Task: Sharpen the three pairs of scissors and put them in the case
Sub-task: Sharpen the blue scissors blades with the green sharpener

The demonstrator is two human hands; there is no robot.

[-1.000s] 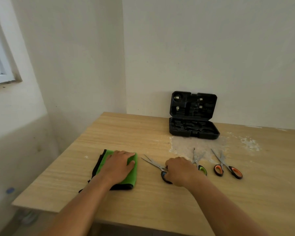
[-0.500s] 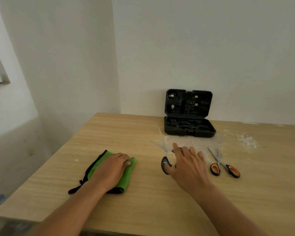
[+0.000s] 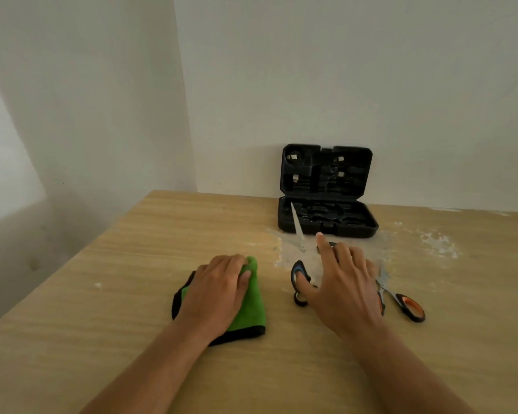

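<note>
Blue-handled scissors (image 3: 299, 282) now raised, right hand (image 3: 341, 289) half-spread through handles.

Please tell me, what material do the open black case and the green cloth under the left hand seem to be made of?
The case looks like moulded hard plastic: matt black, with shaped recesses inside lid and base. The cloth looks like soft microfibre or similar textile: bright green with a black edge, folded and creased under the left hand. The fibre type cannot be told for sure.
</note>
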